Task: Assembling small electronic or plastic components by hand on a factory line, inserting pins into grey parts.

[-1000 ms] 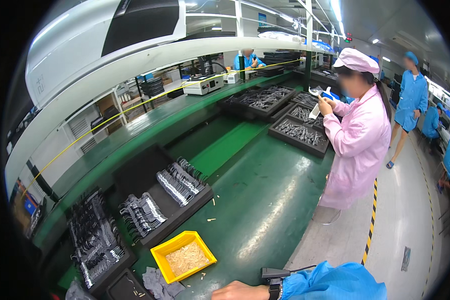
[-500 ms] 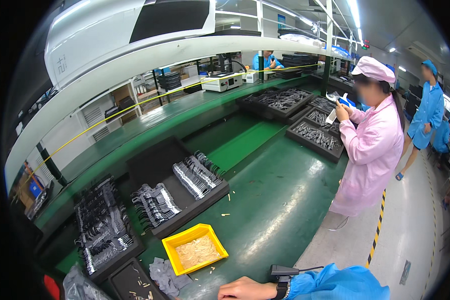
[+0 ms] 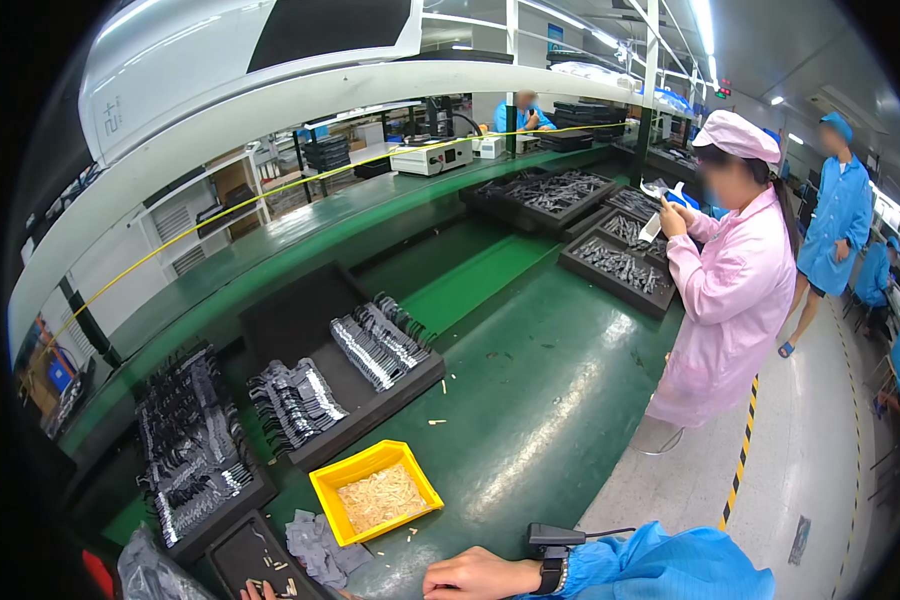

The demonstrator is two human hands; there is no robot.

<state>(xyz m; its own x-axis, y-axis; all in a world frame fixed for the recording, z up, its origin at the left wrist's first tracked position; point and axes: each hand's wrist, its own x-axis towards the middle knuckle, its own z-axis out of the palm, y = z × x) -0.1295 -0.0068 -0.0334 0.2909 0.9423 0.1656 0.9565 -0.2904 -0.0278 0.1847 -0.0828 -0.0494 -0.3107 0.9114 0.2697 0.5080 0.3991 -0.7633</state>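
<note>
At the lower edge, the fingertips of my left hand [image 3: 258, 592] reach over a small black tray [image 3: 232, 548] holding several small pale strips. The fingertips look apart; the rest of that hand is out of view. My right hand [image 3: 478, 574] is low over the green table, with its fingers curled and their tips cut off by the lower edge, so anything in them is hidden. A yellow bin [image 3: 332, 503] full of pale strips stands beyond my hands. Grey cloth-like pieces [image 3: 315, 548] lie between the small tray and the bin.
Black trays [image 3: 410, 378] [image 3: 255, 500] of dark, hook-ended parts stand at left. Loose strips [image 3: 437, 422] dot the green table [image 3: 530, 400]. A person in pink [image 3: 735, 270] works at right beside trays of grey parts [image 3: 620, 268]. A clear plastic bag [image 3: 155, 570] lies lower left.
My left fingertips have come into view at the small black tray. My right hand has shifted slightly left in the picture, as has the whole scene. The person in blue has moved a little.
</note>
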